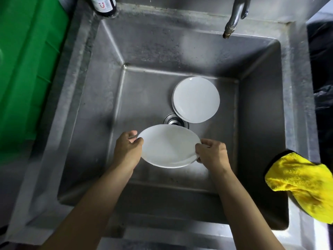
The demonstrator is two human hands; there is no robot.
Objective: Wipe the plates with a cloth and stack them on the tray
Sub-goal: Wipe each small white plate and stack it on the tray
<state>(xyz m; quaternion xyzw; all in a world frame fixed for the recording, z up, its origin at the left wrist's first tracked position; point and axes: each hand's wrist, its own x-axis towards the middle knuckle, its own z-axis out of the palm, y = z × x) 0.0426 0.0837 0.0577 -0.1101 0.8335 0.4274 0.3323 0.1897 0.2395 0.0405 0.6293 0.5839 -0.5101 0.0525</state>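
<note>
Round white ceramic plate (169, 146) | held over grey steel sink (144, 42), rim gripped by left hand (127, 147) and right hand (212, 152) | yellow fluffy cloth (297, 183) laid on sink rim | wiping and stacking judged pending; white plate stack (196, 100) left in sink

From my feed, a deep square stainless-steel sink (108, 98) fills most of the view, its walls dull and water-spotted. Its round metal drain (173, 121) sits on the floor near the centre. At 1 o'clock a curved metal faucet (234, 17) hangs over the back wall. At 11 o'clock a dark bottle with a white label (104, 5) stands on the rim. At 3 o'clock I see crumpled black plastic (322, 87) beside the sink.
</note>
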